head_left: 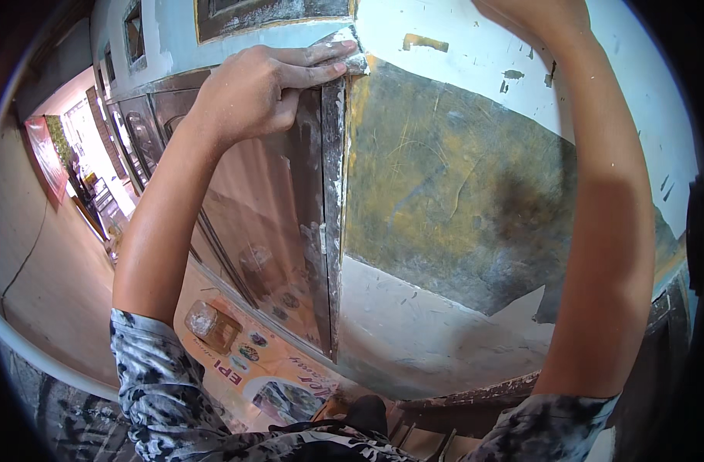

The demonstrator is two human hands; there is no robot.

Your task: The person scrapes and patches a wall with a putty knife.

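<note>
My left hand [267, 88] is raised to the top of a dark vertical door-frame edge [334, 192]. Its flat fingers press a small grey, paint-smeared sheet [350, 48] against the corner where the frame meets the pale wall [459, 54]. A large patch of bare, yellow-grey scraped surface [452, 185] lies just right of the frame. My right forearm [606, 215] rises along the right side and leaves the picture at the top edge, so that hand is hidden.
Glossy brown door panels [252, 231] run off to the left along a corridor [75, 200]. Below lie a printed sheet [279, 377] with a small brown block [211, 323] on it, and wooden rungs [429, 431] stand under me.
</note>
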